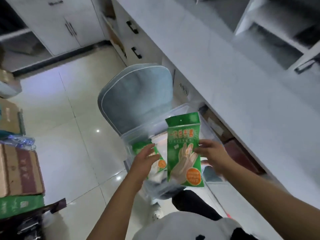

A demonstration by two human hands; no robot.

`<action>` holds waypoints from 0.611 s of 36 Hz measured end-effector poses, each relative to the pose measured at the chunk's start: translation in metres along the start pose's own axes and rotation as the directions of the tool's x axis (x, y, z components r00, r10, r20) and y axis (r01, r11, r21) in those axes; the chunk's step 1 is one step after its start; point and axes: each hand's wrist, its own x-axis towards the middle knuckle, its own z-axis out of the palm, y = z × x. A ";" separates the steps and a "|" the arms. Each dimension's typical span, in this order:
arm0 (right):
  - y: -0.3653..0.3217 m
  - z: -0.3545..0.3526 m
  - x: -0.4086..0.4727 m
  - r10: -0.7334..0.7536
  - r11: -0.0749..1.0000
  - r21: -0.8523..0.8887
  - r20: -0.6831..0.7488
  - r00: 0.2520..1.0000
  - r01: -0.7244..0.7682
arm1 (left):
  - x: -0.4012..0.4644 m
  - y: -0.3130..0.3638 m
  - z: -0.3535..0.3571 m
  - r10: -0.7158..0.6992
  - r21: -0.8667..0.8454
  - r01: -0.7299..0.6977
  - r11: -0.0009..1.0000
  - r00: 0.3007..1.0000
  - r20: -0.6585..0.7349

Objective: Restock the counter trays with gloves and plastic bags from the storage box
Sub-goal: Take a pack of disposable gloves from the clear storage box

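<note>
A clear plastic storage box (131, 137) sits on a chair with a blue-grey cushion (138, 97) beside the counter. My right hand (210, 153) grips a green pack of disposable gloves (183, 153) by its right edge and holds it upright above the box. My left hand (145, 159) reaches down onto a second green glove pack (138, 148) that lies at the box's left side; the hand covers most of it, so whether its fingers grip the pack is hidden. Other box contents are blurred.
The white counter (233, 80) runs diagonally on the right, with white shelf compartments (277, 40) at its far end. Cabinet doors with black handles (134, 27) stand behind the chair. Cardboard boxes (20, 170) are stacked at the left on the glossy tile floor (69, 127).
</note>
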 end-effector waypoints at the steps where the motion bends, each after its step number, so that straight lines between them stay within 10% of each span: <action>1: -0.002 -0.005 -0.013 0.003 0.999 0.042 0.036 0.999 -0.004 | -0.003 0.000 0.001 -0.037 -0.056 0.040 0.998 0.998 0.054; 8: 0.001 -0.064 -0.116 -0.078 0.965 0.257 0.108 0.991 0.048 | -0.033 -0.004 0.039 -0.035 -0.122 0.115 0.986 0.852 0.523; 22: 0.018 -0.183 -0.203 -0.094 0.873 0.435 -0.294 0.951 0.221 | -0.074 0.054 0.172 0.121 0.032 -0.175 0.984 0.790 0.601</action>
